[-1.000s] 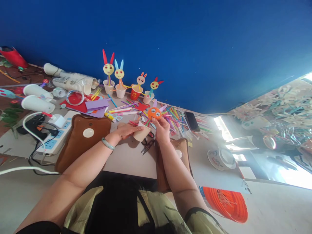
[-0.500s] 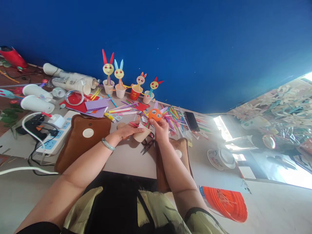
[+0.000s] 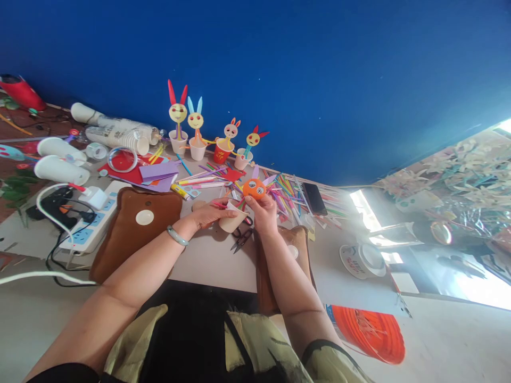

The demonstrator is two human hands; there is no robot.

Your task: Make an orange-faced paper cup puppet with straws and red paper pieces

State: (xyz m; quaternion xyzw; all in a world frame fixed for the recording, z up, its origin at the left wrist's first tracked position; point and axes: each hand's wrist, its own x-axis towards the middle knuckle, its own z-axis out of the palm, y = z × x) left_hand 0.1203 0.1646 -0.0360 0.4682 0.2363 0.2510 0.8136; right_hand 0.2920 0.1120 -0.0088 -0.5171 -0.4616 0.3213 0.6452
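A tilted white paper cup (image 3: pixel 231 219) is in the grip of my left hand (image 3: pixel 211 214), its thumb lying against the cup's side. Out of the cup rises an orange bunny head (image 3: pixel 254 189) with drawn eyes and pale purple ears. My right hand (image 3: pixel 264 211) pinches just under this head, thumb on its lower edge; its other fingers are partly hidden behind. Coloured stems show between cup and head. Below the cup lie dark scissors (image 3: pixel 241 240) on the table.
Several bunny-headed cups (image 3: pixel 197 146) stand along the blue wall. Coloured pipe cleaners (image 3: pixel 285 199) and a phone (image 3: pixel 314 199) lie beyond my hands. Brown cushions (image 3: pixel 131 234) flank my arms. At left are a power strip (image 3: pixel 90 226) and stacked paper cups (image 3: pixel 117 139); an orange bucket (image 3: pixel 369 332) is lower right.
Both hands keep their hold on the cup and bunny head. The orange head has tilted very slightly; otherwise things stay in place.
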